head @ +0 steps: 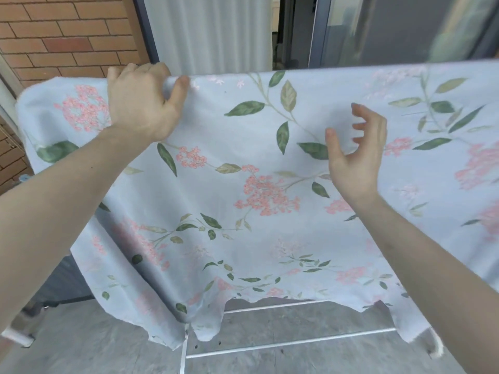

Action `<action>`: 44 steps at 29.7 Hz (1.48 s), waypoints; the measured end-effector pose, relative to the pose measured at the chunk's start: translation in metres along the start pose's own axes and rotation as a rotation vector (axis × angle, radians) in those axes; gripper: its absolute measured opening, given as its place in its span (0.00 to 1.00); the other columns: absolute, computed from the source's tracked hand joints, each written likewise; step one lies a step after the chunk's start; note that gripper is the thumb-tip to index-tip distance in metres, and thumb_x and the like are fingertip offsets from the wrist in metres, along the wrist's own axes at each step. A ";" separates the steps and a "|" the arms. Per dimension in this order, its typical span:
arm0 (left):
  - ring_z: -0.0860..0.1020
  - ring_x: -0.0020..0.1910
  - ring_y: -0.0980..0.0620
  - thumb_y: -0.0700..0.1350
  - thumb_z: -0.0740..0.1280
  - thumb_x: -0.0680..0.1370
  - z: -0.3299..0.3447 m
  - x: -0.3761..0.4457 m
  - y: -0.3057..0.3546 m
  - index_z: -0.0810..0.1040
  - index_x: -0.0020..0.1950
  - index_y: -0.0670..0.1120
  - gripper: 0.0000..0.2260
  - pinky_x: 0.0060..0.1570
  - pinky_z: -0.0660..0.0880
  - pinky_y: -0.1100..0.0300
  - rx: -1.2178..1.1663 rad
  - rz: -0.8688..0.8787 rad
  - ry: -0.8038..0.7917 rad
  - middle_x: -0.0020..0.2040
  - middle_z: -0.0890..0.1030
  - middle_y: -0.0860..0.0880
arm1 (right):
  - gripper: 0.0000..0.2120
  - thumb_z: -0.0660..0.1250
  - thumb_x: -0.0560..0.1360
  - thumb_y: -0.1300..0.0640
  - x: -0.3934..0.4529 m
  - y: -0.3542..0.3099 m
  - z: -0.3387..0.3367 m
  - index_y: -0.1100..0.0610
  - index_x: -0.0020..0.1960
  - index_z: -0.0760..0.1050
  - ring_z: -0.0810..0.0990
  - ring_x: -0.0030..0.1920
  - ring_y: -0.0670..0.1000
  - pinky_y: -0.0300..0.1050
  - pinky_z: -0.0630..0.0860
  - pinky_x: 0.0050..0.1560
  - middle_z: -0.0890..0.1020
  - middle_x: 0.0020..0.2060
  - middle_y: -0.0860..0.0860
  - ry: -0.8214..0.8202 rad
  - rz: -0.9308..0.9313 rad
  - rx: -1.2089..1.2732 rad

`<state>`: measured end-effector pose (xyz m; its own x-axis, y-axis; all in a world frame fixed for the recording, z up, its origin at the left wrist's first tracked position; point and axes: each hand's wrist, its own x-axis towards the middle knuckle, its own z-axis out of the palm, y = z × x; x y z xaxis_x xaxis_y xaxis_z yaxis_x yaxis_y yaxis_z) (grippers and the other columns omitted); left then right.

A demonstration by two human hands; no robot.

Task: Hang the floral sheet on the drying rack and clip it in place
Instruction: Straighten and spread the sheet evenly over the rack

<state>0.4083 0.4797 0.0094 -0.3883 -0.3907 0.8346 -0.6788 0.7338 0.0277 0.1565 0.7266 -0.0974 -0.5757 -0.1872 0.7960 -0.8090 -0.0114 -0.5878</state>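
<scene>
From the head camera, the floral sheet [243, 163] is hanging over the top of the drying rack [291, 344], whose white bars are showing below its hem. Your left hand [143, 103] is gripping the sheet's top fold near its left end, fingers curled over it, thumb pressing the front. Your right hand [356, 155] is hovering in front of the sheet, fingers spread and loosely curled, holding nothing.
</scene>
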 end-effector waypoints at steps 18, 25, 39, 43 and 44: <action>0.71 0.41 0.38 0.59 0.53 0.83 0.013 0.013 0.119 0.67 0.33 0.44 0.25 0.60 0.65 0.43 0.072 -0.237 -0.026 0.38 0.75 0.38 | 0.21 0.56 0.83 0.39 0.163 0.092 -0.084 0.51 0.62 0.78 0.73 0.61 0.59 0.50 0.58 0.71 0.80 0.57 0.52 -0.191 -0.328 -0.463; 0.75 0.61 0.43 0.59 0.59 0.82 0.050 0.010 0.249 0.77 0.68 0.48 0.22 0.67 0.63 0.50 -0.126 0.159 0.036 0.59 0.80 0.48 | 0.20 0.58 0.83 0.39 0.169 0.105 -0.089 0.49 0.67 0.76 0.73 0.61 0.58 0.43 0.56 0.65 0.79 0.59 0.51 -0.238 -0.493 -0.358; 0.74 0.50 0.42 0.57 0.62 0.80 0.074 0.011 0.274 0.76 0.51 0.42 0.17 0.61 0.64 0.49 -0.028 -0.034 0.147 0.48 0.77 0.45 | 0.23 0.63 0.80 0.44 0.180 0.170 -0.152 0.52 0.72 0.72 0.70 0.72 0.57 0.56 0.50 0.80 0.76 0.66 0.51 -0.213 -0.383 -0.388; 0.74 0.51 0.41 0.58 0.61 0.81 0.079 0.017 0.293 0.76 0.53 0.43 0.18 0.63 0.64 0.46 -0.038 -0.020 0.128 0.49 0.78 0.45 | 0.27 0.64 0.79 0.44 0.178 0.172 -0.161 0.54 0.75 0.68 0.64 0.77 0.57 0.59 0.50 0.80 0.72 0.71 0.51 -0.236 -0.338 -0.399; 0.74 0.52 0.41 0.58 0.61 0.81 0.081 0.020 0.303 0.76 0.54 0.43 0.18 0.63 0.64 0.46 -0.038 -0.005 0.119 0.50 0.78 0.45 | 0.27 0.64 0.79 0.44 0.179 0.172 -0.161 0.54 0.76 0.68 0.64 0.77 0.57 0.59 0.50 0.80 0.72 0.71 0.51 -0.232 -0.337 -0.393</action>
<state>0.1449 0.6491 -0.0101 -0.3068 -0.3267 0.8939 -0.6555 0.7535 0.0504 -0.1052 0.8496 -0.0325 -0.2728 -0.4480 0.8514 -0.9525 0.2504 -0.1734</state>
